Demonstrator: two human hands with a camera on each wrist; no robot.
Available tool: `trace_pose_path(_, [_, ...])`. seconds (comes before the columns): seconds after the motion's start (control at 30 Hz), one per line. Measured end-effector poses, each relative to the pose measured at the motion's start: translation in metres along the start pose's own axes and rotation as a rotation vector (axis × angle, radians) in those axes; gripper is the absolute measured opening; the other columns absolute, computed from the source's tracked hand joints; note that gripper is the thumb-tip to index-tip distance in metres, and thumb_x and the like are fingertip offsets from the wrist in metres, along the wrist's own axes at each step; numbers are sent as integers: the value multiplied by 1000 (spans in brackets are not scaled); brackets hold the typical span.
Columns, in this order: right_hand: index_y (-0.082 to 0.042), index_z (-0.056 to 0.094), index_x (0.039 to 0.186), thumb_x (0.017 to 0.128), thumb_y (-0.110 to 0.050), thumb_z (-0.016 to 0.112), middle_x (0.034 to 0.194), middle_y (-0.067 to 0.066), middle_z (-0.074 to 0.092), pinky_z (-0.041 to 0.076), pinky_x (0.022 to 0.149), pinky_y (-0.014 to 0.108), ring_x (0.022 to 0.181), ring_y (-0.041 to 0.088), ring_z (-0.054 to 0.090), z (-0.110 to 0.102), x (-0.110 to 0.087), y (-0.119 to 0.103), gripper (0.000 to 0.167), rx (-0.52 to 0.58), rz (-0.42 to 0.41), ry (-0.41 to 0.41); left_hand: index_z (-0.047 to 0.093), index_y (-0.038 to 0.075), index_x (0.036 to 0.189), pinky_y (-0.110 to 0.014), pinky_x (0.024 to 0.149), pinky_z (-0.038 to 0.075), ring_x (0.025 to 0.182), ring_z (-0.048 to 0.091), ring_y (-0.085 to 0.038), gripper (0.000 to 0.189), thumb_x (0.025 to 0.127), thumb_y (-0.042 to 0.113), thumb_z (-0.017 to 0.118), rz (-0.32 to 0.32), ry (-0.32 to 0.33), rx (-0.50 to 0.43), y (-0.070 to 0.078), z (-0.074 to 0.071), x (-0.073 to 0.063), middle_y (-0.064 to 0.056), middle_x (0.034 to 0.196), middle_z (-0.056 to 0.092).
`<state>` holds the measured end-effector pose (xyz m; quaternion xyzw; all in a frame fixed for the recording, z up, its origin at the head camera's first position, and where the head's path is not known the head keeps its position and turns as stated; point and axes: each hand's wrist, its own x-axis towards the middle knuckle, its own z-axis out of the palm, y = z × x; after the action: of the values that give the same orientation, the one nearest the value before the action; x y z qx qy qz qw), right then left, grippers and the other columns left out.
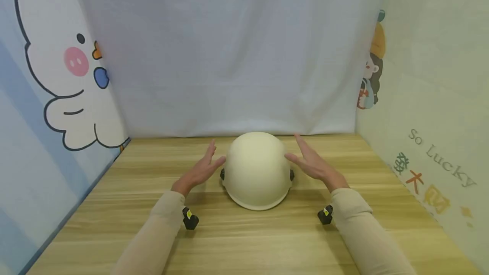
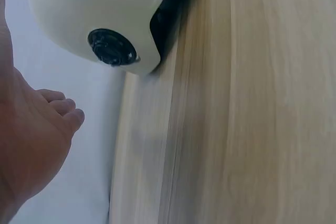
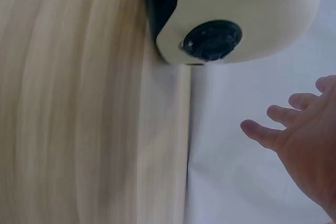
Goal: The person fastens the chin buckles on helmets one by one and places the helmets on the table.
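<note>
Big pale curtain at 12 o'clock, blue cartoon wall at 9, greenish wall at 3, wood-look table below. White helmet sits dome-up on it, toward 12. Left hand is at the helmet's 9, right hand at its 3, thumbs spread wide, gripping nothing. Seems like the lining-up step; grabbing it would need both palms in evenly, minding the black knobs.

Light soft, even; faint shadows on table; wrist views dimmer, hazy, apparently motion-blurred.
</note>
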<state>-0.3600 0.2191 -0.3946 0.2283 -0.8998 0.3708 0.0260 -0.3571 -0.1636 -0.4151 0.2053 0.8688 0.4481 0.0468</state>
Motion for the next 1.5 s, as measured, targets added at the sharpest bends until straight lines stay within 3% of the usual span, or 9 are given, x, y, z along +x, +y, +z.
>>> trace_pose_path(0.17, [-13, -4, 161, 100, -54, 48, 167, 14, 1, 19, 114, 63, 149, 40, 14, 2, 2, -7, 90, 35, -11, 20, -19, 20, 158, -62, 115, 16, 149, 12, -40, 91, 102, 52, 45, 18, -7, -82, 6, 4, 3, -22, 165, 1])
trace_pose_path(0.27, [-16, -5, 161, 100, -54, 49, 166, 16, 3, 24, 110, 66, 147, 44, 20, 3, 3, -10, 91, 55, -16, 29, -20, 24, 158, -60, 115, 18, 150, 13, -38, 94, 101, 52, 49, 30, 0, -119, 0, 7, 9, -19, 166, 0])
trace_pose_path(0.5, [-23, -3, 162, 94, -54, 59, 167, 12, 3, 32, 106, 65, 147, 41, 19, 8, 5, -13, 97, 96, -29, 36, -16, 27, 159, -57, 115, 24, 150, 15, -37, 110, 92, 49, 68, 35, 35, -178, 1, 14, 12, -15, 166, 1])
trace_pose_path(0.8, [-22, 1, 162, 90, -55, 65, 167, 7, 1, 30, 107, 65, 147, 41, 19, 18, 9, -21, 102, 102, -78, 15, -2, 27, 162, -57, 114, 25, 149, 18, -38, 114, 84, 40, 80, 67, 86, -297, -3, 27, 14, -19, 165, 8])
trace_pose_path(1.1, [-28, 5, 162, 90, -54, 66, 167, 10, 6, 40, 99, 66, 144, 43, 26, 25, 8, -19, 98, 109, -96, 33, 7, 27, 162, -59, 113, 25, 149, 20, -36, 109, 84, 37, 82, 81, 93, -292, -4, 30, 13, -18, 164, 15])
trace_pose_path(1.33, [-30, 13, 162, 88, -56, 66, 165, 12, 9, 33, 100, 71, 143, 45, 26, 26, 9, -19, 95, 35, -102, 63, 17, 26, 162, -59, 110, 31, 150, 17, -30, 100, 85, 33, 81, 96, 54, -291, -4, 31, 16, -7, 165, 17])
trace_pose_path(1.5, [-31, 21, 161, 87, -57, 68, 164, 15, 2, 33, 97, 74, 141, 52, 24, 29, 10, -21, 91, 13, -83, 52, 26, 31, 159, -59, 109, 32, 150, 15, -31, 95, 83, 34, 83, 86, 65, -293, -5, 32, 17, -4, 165, 18])
